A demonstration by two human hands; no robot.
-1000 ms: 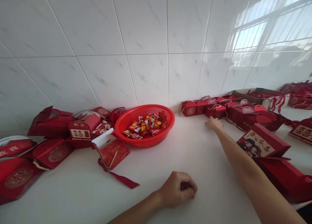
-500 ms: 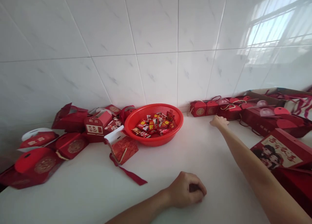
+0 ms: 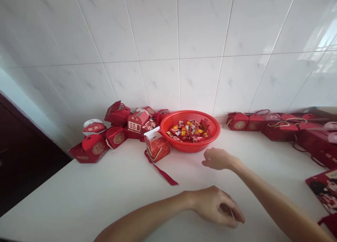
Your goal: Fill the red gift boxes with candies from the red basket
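Observation:
My right hand (image 3: 217, 158) is just in front of the red plastic basket (image 3: 190, 148), its fingers curled in and nothing visible in them. Several wrapped sweets (image 3: 189, 131) lie piled in the basket. Closer to me, my left hand (image 3: 216, 205) is loosely curled on the white tabletop, thumb and fingers nearly meeting around a small gap. I see nothing in it. Nearest the basket on the left is a red gift box (image 3: 158, 148) with its white-lined flap raised and a cord on its side. A dark red ribbon (image 3: 165, 174) trails from it.
A cluster of red gift boxes (image 3: 117, 136) stands on the left against the tiled wall (image 3: 158, 77). More red boxes with cord handles (image 3: 279, 129) line the wall on the right. A box with a printed picture (image 3: 323, 189) lies at the right edge.
My right hand has come from beside the right-hand boxes, leftward and nearer, to the front of the basket. My view has turned left. My left hand stays loosely curled.

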